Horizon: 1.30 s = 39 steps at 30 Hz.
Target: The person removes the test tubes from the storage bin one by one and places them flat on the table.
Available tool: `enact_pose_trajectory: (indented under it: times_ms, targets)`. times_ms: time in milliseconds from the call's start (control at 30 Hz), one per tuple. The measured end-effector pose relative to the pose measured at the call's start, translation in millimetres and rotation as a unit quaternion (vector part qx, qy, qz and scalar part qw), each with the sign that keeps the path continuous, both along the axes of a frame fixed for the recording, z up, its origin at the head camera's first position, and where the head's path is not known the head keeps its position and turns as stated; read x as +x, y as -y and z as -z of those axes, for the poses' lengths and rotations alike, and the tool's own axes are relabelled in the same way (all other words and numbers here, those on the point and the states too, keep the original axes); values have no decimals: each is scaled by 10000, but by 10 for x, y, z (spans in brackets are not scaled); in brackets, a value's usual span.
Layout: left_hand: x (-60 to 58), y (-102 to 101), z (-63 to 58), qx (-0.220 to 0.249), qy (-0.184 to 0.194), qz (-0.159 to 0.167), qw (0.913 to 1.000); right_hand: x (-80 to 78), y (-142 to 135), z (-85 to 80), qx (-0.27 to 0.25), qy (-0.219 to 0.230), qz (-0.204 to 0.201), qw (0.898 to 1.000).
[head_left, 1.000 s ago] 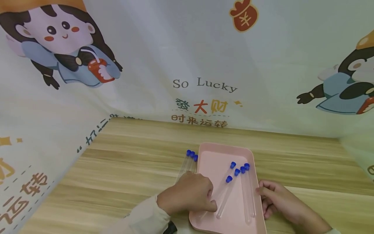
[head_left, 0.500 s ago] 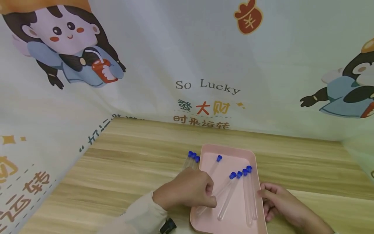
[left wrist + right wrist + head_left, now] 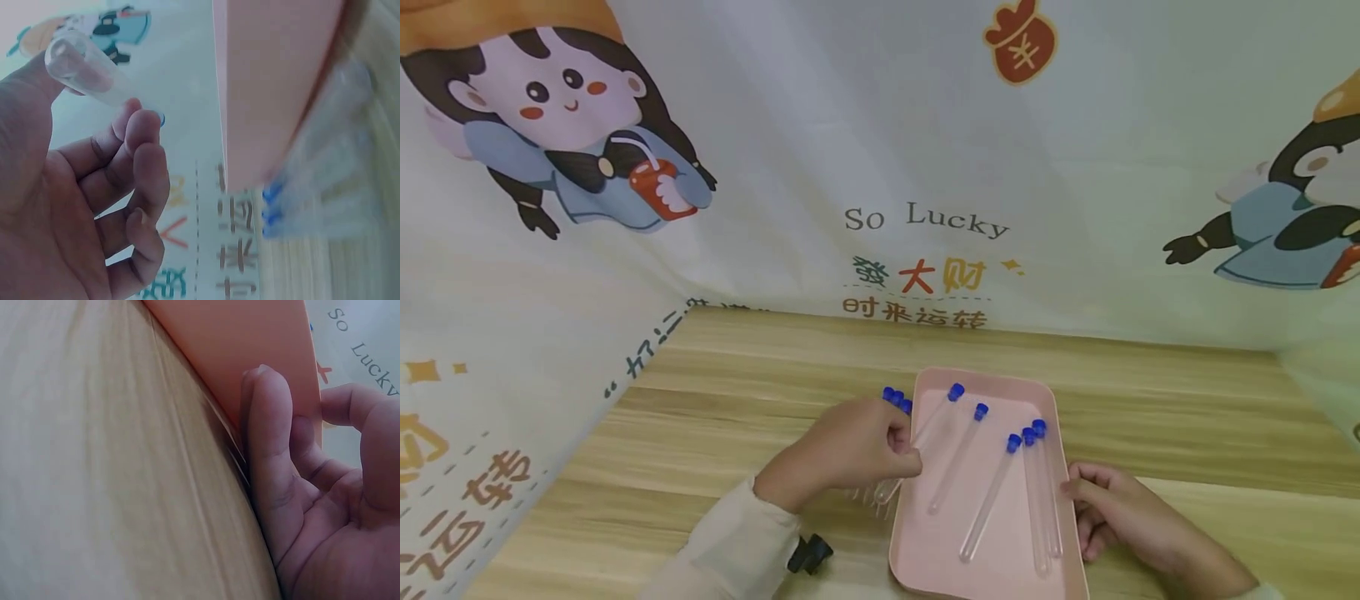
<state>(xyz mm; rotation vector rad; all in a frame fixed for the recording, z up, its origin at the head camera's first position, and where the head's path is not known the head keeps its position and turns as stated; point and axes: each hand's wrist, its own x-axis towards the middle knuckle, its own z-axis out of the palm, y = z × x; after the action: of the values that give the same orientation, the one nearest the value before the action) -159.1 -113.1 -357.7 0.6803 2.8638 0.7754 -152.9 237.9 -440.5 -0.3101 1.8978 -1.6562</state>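
My left hand (image 3: 853,446) pinches a clear test tube (image 3: 934,419) with a blue cap, tilted over the left rim of the pink tray (image 3: 943,546). In the left wrist view, the rounded end of this test tube (image 3: 81,65) shows by the thumb, the other fingers curled below it. Four-sided and shallow, the tray carries several more capped test tubes (image 3: 990,500), lying lengthwise. My right hand (image 3: 1116,508) grips the tray's right side; in the right wrist view its fingers (image 3: 269,419) lie along the outer pink wall (image 3: 231,344).
Left of the tray, more blue-capped tubes (image 3: 325,175) lie side by side on the wooden table (image 3: 715,417), partly hidden by my left hand in the head view. A printed cloth (image 3: 790,150) stands behind and at both sides. A black object (image 3: 810,553) sits by the left sleeve.
My left hand has lifted a test tube and moved left and up with it, to the tray's left rim. Another tube now lies further left in the tray. The right hand stays on the tray.
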Motion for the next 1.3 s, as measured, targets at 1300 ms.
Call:
enact_pose_trajectory:
  times_ms: [1300]
  targets:
    - [-273,521,325,-961,283,-1414,9849,9,7,-25,9,-40,18,10000]
